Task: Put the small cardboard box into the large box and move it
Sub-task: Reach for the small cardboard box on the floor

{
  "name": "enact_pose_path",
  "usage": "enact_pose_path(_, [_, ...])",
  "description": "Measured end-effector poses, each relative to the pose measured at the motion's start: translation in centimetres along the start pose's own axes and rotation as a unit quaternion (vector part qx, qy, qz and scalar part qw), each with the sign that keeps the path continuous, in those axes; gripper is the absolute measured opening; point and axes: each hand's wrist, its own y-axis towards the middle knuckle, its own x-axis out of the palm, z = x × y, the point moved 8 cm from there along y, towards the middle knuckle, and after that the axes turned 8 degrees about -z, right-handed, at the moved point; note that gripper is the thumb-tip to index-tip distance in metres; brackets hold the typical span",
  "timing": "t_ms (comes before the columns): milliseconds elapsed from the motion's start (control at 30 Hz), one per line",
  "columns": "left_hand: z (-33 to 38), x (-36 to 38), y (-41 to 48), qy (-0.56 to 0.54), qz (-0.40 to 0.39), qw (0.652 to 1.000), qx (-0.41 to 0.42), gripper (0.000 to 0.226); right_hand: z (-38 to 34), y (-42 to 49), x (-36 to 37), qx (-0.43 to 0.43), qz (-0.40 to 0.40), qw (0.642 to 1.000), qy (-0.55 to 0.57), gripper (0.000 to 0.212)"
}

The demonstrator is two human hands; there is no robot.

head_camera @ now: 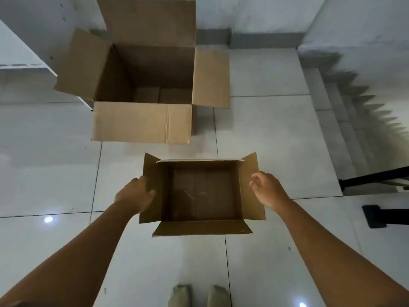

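My left fingers (147, 191) clasp the small cardboard box's (201, 193) left flap; my right hand (266, 189) hovers open beside its right flap. Bare floor (265, 129) separates it from the large box (141, 89).

Small box (200, 191) on floor (265, 134) between hands; large box (143, 85) behind it, leftward, apart.

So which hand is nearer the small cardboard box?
Left. The left hand grips the small cardboard box's left flap; the right hand hovers open over its right flap.
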Motion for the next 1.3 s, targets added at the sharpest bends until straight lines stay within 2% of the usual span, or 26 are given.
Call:
enact_pose_path(133, [-1.4, 1.2, 2.6, -0.010, 0.052, 0.998, -0.036, 0.059, 2.6, 2.7, 0.1, 0.023, 0.081, 0.996, 0.015, 0.044])
enact_pose_path(333, [-2.7, 3.8, 5.6, -0.069, 0.076, 0.994, -0.049, 0.073, 6.2, 5.8, 2.6, 0.073, 0.077, 0.988, 0.108, 0.056])
enact_pose_path(467, [-2.8, 4.7, 6.6, -0.123, 0.124, 0.984, -0.027, 0.066, 7.2, 7.3, 4.0, 0.084, 0.068, 0.986, 0.128, 0.054])
enact_pose_path(600, [-2.8, 5.1, 7.3, -0.179, 0.180, 0.967, 0.002, 0.042, 7.6, 8.3, 5.1, 0.084, 0.075, 0.985, 0.128, 0.055])
enact_pose_path(733, [-3.1, 6.8, 8.3, -0.215, 0.180, 0.960, -0.003, 0.045, 8.1, 8.7, 5.5, 0.068, 0.144, 0.974, 0.162, 0.045])
enact_pose_path(833, [-3.5, 6.9, 8.2, -0.226, 0.211, 0.951, -0.008, 0.048, 8.6, 8.6, 5.2, 0.064, 0.195, 0.966, 0.156, 0.037])
enact_pose_path(1100, [-3.1, 5.9, 3.4, -0.246, 0.235, 0.940, -0.001, 0.051, 7.9, 4.3, 4.5, 0.054, 0.217, 0.968, 0.116, 0.032])
enact_pose_path(1300, [-1.3, 2.1, -3.2, -0.202, 0.266, 0.942, 0.012, 0.050, 6.2, -2.7, 0.0, 0.044, 0.256, 0.962, 0.083, 0.031])
